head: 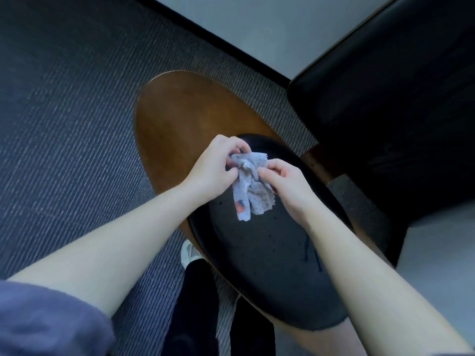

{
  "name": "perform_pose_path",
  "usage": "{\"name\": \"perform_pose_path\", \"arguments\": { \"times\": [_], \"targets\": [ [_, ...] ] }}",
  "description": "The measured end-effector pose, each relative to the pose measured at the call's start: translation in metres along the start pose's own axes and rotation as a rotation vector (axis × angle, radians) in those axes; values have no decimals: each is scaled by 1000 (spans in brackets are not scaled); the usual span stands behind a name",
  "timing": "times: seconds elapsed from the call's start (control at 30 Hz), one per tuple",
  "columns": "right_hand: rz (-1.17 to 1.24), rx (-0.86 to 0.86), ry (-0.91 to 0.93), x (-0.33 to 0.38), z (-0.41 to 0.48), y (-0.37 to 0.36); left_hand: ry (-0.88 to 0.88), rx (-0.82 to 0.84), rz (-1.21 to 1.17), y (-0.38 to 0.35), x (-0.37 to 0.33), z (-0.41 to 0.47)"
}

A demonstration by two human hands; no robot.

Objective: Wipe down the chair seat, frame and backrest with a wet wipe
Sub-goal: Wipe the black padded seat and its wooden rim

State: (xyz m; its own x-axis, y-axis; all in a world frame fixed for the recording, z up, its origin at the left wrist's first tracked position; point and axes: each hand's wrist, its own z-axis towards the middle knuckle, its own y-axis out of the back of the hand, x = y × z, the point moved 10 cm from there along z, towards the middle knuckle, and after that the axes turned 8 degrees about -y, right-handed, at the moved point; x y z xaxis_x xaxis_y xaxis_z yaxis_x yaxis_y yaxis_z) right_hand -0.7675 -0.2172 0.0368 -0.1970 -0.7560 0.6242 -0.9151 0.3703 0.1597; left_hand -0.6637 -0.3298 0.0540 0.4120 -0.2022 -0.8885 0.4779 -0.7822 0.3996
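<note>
A crumpled pale wet wipe with a small red print hangs in the air between my two hands, above the chair. My left hand pinches its upper left edge, and my right hand pinches its right side. Below them is the chair's black padded seat, dotted with small specks. The brown wooden backrest curves up behind the seat, on the far left side of the wipe.
A second dark padded chair stands close on the right. Striped grey carpet covers the floor on the left. A pale wall with a black skirting board runs along the top. My dark trouser legs and a white shoe show below the seat.
</note>
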Motion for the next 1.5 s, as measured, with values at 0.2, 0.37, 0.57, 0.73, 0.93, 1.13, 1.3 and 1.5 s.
{"name": "perform_pose_path", "arguments": {
  "times": [0.2,0.37,0.57,0.73,0.93,1.13,1.3,1.5],
  "targets": [
    [8,-10,-33,-16,2,10,74,-44,-97,-4,13,-9],
    [-160,-142,58,-11,-1,16,398,65,-344,-41,37,-21],
    [-157,-224,46,-13,0,37,506,259,-332,-57,46,-21],
    [116,212,-269,-44,3,14,503,184,-453,-54,47,-11],
    [300,79,-230,-51,11,23,727,279,-768,-86,54,-30],
    [223,69,-169,-44,15,28,692,172,-664,-74,70,-24],
    [325,241,-220,-48,16,22,628,79,-704,-62,63,-16],
    [272,231,-121,-51,17,31,379,126,-611,-49,50,-11]
  ]
}}
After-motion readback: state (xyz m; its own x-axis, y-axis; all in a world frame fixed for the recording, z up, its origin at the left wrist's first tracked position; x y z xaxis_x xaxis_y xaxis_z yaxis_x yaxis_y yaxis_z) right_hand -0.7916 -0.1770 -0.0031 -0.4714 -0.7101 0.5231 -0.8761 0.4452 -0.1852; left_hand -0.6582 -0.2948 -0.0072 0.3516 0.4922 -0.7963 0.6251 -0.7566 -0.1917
